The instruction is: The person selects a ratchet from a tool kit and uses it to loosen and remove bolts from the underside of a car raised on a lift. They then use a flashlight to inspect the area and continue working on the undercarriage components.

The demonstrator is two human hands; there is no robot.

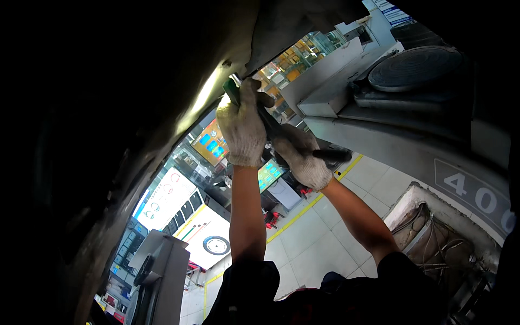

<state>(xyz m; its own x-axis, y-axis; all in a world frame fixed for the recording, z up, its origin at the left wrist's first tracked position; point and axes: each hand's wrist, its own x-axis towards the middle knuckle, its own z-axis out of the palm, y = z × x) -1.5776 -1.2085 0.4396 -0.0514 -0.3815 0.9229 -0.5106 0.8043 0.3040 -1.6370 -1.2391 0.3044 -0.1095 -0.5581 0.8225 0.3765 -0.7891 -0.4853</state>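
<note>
Both my hands wear white knit gloves and are raised to the edge of a dark curved panel [208,89] overhead, which catches a bright streak of light. My left hand [241,127] is closed around a green object [231,91]; a shiny metal piece shows at its top, against the panel edge. To the right and a little lower, my right hand [303,160] is closed on a dark elongated tool [271,125] that slants up toward my left hand. A black handle-like end [333,155] sticks out on its right side. The fingers hide much of both objects.
On the right stands a grey lift platform [390,132] with a round black pad [417,67]. Below it, a floor pit [441,233] holds cables. Lower left are a grey metal post [165,276] and a white display board [200,227]. Yellow lines cross the tiled floor [336,238].
</note>
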